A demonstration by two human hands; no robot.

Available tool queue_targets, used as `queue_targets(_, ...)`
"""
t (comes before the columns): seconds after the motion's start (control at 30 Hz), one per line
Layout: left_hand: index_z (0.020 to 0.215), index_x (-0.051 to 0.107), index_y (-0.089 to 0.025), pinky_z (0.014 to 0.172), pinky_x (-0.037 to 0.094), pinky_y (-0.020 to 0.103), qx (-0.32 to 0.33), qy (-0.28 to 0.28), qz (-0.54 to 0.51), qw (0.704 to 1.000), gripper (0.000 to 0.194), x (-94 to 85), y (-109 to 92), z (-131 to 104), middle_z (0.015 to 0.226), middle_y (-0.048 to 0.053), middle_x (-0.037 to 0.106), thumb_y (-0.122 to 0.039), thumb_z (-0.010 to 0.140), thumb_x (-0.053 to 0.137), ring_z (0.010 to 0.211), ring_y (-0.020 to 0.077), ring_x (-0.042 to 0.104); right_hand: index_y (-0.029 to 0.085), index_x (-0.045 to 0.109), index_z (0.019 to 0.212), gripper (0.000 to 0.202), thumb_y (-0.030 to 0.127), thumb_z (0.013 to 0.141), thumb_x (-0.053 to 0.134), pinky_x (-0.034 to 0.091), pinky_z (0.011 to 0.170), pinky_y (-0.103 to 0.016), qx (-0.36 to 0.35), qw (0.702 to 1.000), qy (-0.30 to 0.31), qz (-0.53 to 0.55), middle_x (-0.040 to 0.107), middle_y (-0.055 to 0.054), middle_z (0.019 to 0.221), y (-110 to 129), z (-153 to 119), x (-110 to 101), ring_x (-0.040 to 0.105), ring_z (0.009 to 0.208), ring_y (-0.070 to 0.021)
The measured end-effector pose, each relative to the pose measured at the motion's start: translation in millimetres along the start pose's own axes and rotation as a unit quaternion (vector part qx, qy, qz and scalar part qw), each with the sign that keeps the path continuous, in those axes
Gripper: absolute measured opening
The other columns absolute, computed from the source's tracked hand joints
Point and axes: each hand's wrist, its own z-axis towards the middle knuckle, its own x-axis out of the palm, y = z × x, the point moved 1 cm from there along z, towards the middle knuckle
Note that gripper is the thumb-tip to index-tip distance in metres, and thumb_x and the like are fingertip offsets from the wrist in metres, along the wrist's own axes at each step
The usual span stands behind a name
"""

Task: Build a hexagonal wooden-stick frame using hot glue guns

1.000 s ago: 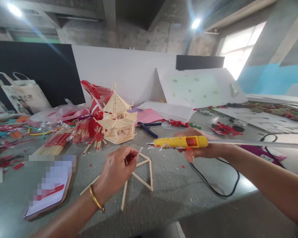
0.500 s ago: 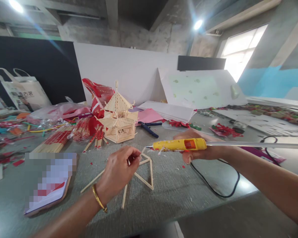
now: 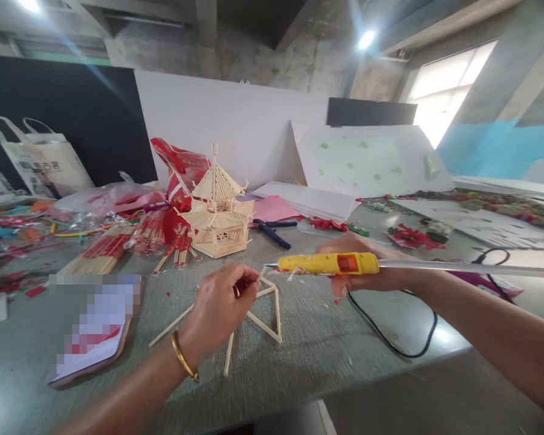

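My left hand (image 3: 222,302), with a gold bracelet at the wrist, pinches a thin wooden stick (image 3: 263,273) whose tip points up from the fingertips. My right hand (image 3: 365,283) grips a yellow hot glue gun (image 3: 315,264) lying level, a long clear glue stick (image 3: 462,266) running out of its back. The metal nozzle is right at the tip of the pinched stick; whether they touch I cannot tell. Beneath my left hand, a frame of joined wooden sticks (image 3: 278,314) rests on the table, partly hidden. Two more stick ends (image 3: 170,326) stick out on its left side.
A wooden-stick pagoda (image 3: 217,220) stands behind my left hand, with blue-handled pliers (image 3: 274,234) beside it. Bundled sticks (image 3: 97,251) and a phone (image 3: 95,344) lie at left. A black cable (image 3: 390,347) loops below my right hand, near the table's front edge.
The view has shifted slightly. Both hands keep almost the same pose, with the glue gun's nozzle still at the pinched stick's tip.
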Motion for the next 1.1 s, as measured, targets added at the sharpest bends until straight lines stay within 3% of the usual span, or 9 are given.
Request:
queue_targets(0.33,0.08,0.064,-0.019,0.058,0.045,0.024,-0.024,-0.029,-0.042,0.998,0.008,-3.3,5.9,3.1,0.068,0.0,0.066,-0.024,0.078,0.058,0.059,0.0128,0.058,0.016,0.046,0.067,0.04,0.051,0.082,0.06,0.026,0.053,-0.024,0.006,1.0,-0.016,-0.009,0.042,0.003,0.064,-5.4,-0.6,0.6,0.036,0.056,-0.0081)
queue_targets(0.57,0.076,0.065,-0.018,0.052,0.043,0.021,-0.105,-0.033,-0.182,0.977,0.013,-7.6,9.0,7.0,0.065,-0.001,0.064,-0.03,0.073,0.065,0.056,0.0113,0.056,0.015,0.048,0.07,0.043,0.055,0.084,0.055,0.027,0.053,-0.024,0.005,0.998,-0.06,-0.03,0.043,0.002,0.066,-1.0,-1.1,10.1,0.037,0.057,-0.008)
queue_targets(0.77,0.072,0.066,-0.017,0.054,0.042,0.018,-0.094,-0.074,-0.262,0.958,0.013,-37.5,-1.9,25.9,0.062,-0.004,0.062,-0.028,0.068,0.072,0.056,0.0077,0.052,0.015,0.053,0.074,0.04,0.053,0.079,0.061,0.032,0.05,-0.024,0.143,0.97,-0.184,-0.074,0.048,0.001,0.064,-17.5,-11.1,6.7,0.041,0.056,-0.0096)
queue_targets(0.9,0.073,0.067,-0.017,0.055,0.042,0.019,-0.075,-0.104,-0.32,0.939,0.016,-62.4,-15.7,46.1,0.064,-0.002,0.064,-0.029,0.067,0.075,0.058,0.0078,0.055,0.018,0.058,0.079,0.037,0.054,0.075,0.064,0.032,0.047,-0.024,0.231,0.948,-0.206,-0.074,0.049,0.002,0.061,-29.6,-19.4,4.5,0.042,0.053,-0.0108)
queue_targets(1.0,0.072,0.066,-0.015,0.056,0.043,0.02,-0.07,-0.113,-0.362,0.923,0.017,-69.2,-23.4,58.1,0.065,-0.001,0.063,-0.028,0.065,0.075,0.059,0.0085,0.056,0.02,0.059,0.083,0.035,0.054,0.076,0.063,0.035,0.049,-0.025,0.221,0.953,-0.208,-0.017,0.052,0.002,0.063,-29.1,-23.5,9.6,0.046,0.054,-0.0124)
queue_targets(1.1,0.071,0.066,-0.014,0.057,0.044,0.021,-0.082,-0.099,-0.401,0.907,0.018,-63.2,-26.5,64.5,0.064,0.0,0.062,-0.029,0.066,0.074,0.06,0.0092,0.056,0.02,0.057,0.084,0.038,0.057,0.077,0.061,0.038,0.052,-0.025,0.153,0.969,-0.19,0.035,0.055,0.0,0.07,-18.6,-22.8,16.6,0.049,0.059,-0.0131)
